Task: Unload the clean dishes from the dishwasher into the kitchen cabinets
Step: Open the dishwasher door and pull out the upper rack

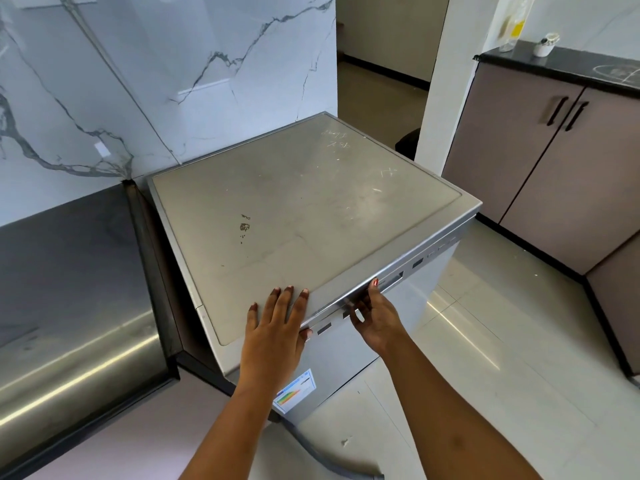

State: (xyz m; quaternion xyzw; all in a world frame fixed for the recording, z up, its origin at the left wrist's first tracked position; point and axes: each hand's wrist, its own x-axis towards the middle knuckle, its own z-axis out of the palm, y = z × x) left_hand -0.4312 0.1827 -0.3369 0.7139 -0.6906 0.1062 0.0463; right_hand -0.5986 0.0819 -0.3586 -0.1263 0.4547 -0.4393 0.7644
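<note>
A grey freestanding dishwasher stands against the marble wall with its door shut. My left hand lies flat on the front edge of its top, fingers spread, thumb hooked over the edge. My right hand is at the door's top edge, its fingers curled up into the handle recess by the control strip. No dishes show; the inside is hidden.
A dark countertop adjoins the dishwasher's left side. Brown cabinets with two black handles stand at the right under a black counter holding a bottle and a small white cup. A grey hose lies on the tiled floor.
</note>
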